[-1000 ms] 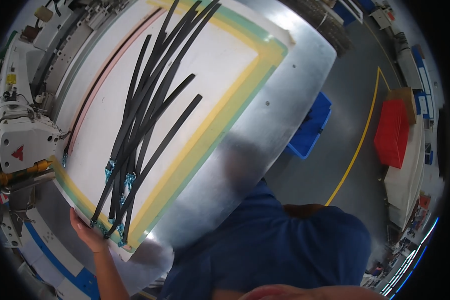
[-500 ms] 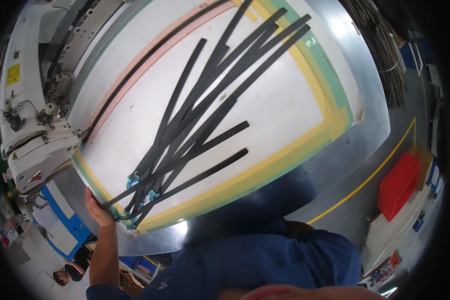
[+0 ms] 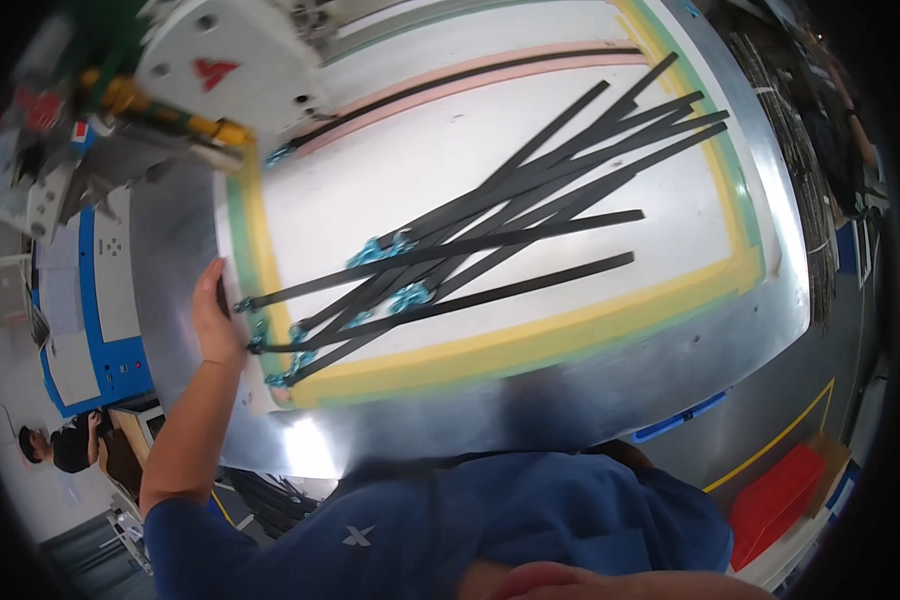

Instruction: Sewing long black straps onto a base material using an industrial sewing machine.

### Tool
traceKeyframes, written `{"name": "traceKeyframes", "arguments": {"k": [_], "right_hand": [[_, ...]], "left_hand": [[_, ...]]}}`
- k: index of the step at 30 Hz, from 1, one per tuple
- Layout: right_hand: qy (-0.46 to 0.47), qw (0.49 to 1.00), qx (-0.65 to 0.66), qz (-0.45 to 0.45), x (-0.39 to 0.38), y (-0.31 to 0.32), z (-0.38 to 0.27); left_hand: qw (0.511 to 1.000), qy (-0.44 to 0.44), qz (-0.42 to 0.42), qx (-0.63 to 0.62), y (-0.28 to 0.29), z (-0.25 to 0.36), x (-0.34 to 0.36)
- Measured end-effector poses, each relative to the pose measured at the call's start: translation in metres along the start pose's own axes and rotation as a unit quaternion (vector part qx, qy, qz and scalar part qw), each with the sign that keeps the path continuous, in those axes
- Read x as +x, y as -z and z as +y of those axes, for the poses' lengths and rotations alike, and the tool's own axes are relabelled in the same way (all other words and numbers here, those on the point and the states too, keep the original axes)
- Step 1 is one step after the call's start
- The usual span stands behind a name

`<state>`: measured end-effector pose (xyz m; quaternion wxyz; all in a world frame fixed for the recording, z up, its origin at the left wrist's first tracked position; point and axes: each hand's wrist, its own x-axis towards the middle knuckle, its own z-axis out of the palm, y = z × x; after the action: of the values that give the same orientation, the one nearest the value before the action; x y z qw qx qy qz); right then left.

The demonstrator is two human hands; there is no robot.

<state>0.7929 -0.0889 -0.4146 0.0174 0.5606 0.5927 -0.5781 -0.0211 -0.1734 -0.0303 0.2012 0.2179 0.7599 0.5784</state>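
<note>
Here, the left hand point(image 3: 217, 325), its grip unclear, lies by the white board's point(image 3: 420, 150) nine-o'clock edge, black strips point(image 3: 495, 242) pointing toward two o'clock, the right hand's state impossible to tell.

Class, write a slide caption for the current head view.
Left hand at the edge of a white board bearing overlapping black strips.

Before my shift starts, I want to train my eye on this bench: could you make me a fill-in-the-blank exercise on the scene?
1. The strips lying on the board are coloured ____.
2. The hand at the board's edge is the person's ____ one.
3. Along that edge, the green tape runs beside ____ tape.
4. The sleeve on that arm is coloured ____.

Missing words: black; left; yellow; blue.
</note>
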Motion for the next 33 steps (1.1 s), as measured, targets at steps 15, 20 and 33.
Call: {"name": "traceKeyframes", "arguments": {"k": [15,20,33], "right_hand": [[-0.228,0.973,-0.046,-0.011,-0.196,0.156,-0.332],[-0.065,0.996,-0.033,-0.05,-0.247,0.166,-0.432],[0.184,0.981,-0.055,-0.013,-0.18,0.074,-0.568]], "left_hand": [[0.984,-0.164,-0.019,0.07,-0.019,0.013,-0.01],[0.983,-0.172,-0.04,0.05,-0.017,0.014,-0.012],[0.975,-0.216,-0.04,0.045,0.009,0.004,-0.003]]}}
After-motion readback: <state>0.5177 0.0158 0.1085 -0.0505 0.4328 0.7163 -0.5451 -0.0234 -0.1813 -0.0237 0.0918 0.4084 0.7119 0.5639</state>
